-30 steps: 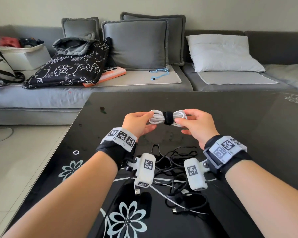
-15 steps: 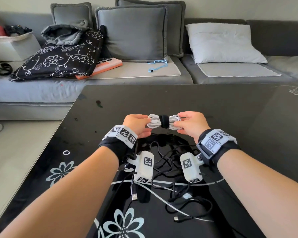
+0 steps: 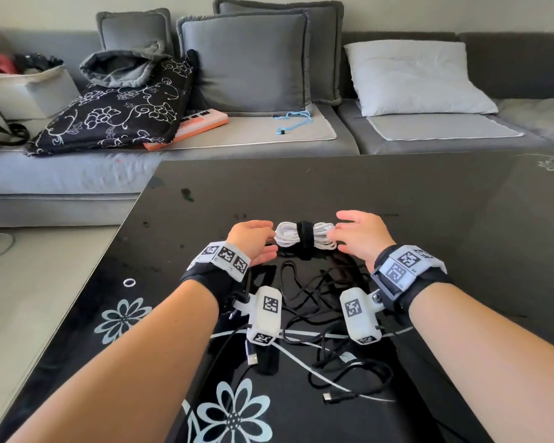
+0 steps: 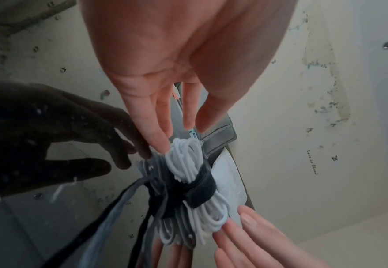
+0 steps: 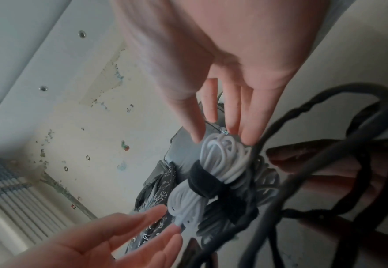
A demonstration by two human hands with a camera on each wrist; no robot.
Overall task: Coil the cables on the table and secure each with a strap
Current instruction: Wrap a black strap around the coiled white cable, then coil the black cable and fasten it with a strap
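Resting on the table (image 3: 429, 219), the strapped white cable bundle (image 3: 306, 239) looked light and springy, best lifted at its strap (image 3: 304, 233), between the slack-fingered left hand (image 3: 253, 241) and right hand (image 3: 362, 238).

Glossy black glass table (image 3: 429, 219): pale blue-white flower motifs with dotted centres, thin white curving lines. Coiled white cable bundle (image 3: 320, 239), bound by a black fabric strap (image 3: 304, 235). Loose black cable tangle (image 3: 314, 295) nearer the camera. Grey fabric sofa (image 3: 77, 177): grey cushions, one white pillow (image 3: 413, 78), black throw with white floral scrollwork (image 3: 115, 119), orange flat keyboard (image 3: 202, 123), light-blue cord (image 3: 293, 119).
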